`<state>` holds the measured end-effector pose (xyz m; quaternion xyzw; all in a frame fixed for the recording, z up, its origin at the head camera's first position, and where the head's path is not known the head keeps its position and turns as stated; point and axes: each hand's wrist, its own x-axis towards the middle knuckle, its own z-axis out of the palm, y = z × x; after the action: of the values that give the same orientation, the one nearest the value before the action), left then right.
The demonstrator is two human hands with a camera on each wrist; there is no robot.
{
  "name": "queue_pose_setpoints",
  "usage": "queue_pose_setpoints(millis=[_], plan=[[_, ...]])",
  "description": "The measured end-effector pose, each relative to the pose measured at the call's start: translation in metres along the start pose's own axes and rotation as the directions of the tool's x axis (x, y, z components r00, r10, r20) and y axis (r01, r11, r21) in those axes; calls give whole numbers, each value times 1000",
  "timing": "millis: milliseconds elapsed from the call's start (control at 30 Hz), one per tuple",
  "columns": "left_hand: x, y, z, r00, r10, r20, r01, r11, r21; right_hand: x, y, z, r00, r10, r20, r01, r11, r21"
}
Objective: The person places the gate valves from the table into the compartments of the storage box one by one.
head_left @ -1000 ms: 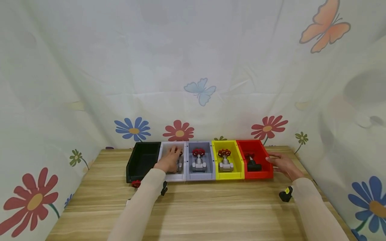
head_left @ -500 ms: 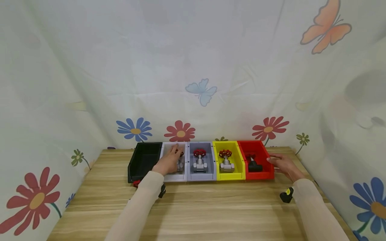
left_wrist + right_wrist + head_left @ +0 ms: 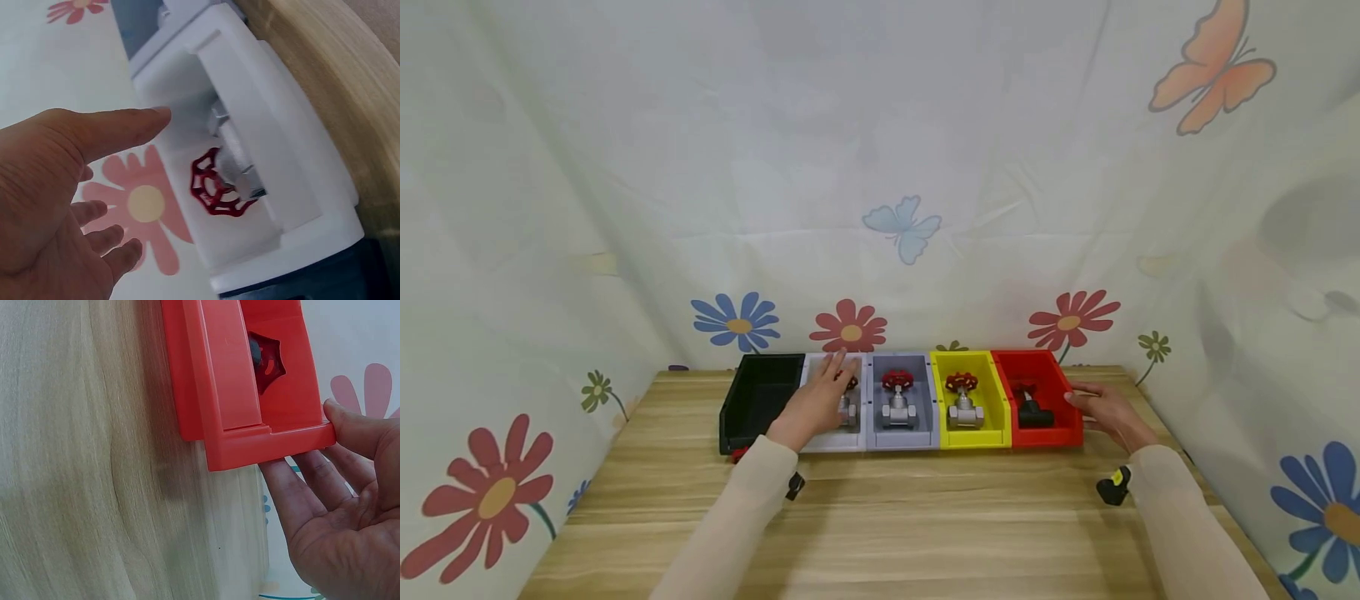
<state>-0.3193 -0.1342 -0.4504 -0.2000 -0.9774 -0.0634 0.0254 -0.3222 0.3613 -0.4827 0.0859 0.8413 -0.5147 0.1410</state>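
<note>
My left hand (image 3: 815,406) hovers over the white bin (image 3: 812,375) with its fingers spread and nothing in them. In that bin lies a metal gate valve (image 3: 231,147) with a red handwheel (image 3: 215,187), apart from my hand in the left wrist view. At the far right my right hand (image 3: 1108,410) holds the side of the red bin (image 3: 231,369): thumb at the rim, fingers against the outer wall, fingertips partly hidden. The red bin contains a black valve (image 3: 1032,412) with a dark red handwheel (image 3: 270,362).
Between them, the grey-blue bin (image 3: 880,437) and yellow bin (image 3: 1000,437) each hold a metal valve with a red handwheel. A black bin (image 3: 760,400) ends the row at left. Before it, a red handwheel (image 3: 740,454) shows, mostly hidden by my left sleeve. Wooden table (image 3: 955,517); patterned curtain behind.
My left hand has drawn slightly back and left from the valve in the white bin, and its fingers have spread. The right hand stays at the red bin. The view has shifted slightly.
</note>
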Motion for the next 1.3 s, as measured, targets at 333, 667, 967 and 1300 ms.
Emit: queue_pose_setpoints(millis=[333,667,967,1300], plan=[[-19,10,-16,999,31,-43,-29,998,54,0,-1,-1,1000,4,4,-4,1000,14],[-40,20,-28,990,76,-122,-64,993,97,-1,0,1,1000,5,-2,-5,1000,15],[-57,27,-37,981,101,-164,-82,990,117,-1,-1,0,1000,14,-3,-14,1000,14],[-78,26,-40,972,125,-199,-95,983,154,0,0,0,1000,17,-7,-17,1000,13]])
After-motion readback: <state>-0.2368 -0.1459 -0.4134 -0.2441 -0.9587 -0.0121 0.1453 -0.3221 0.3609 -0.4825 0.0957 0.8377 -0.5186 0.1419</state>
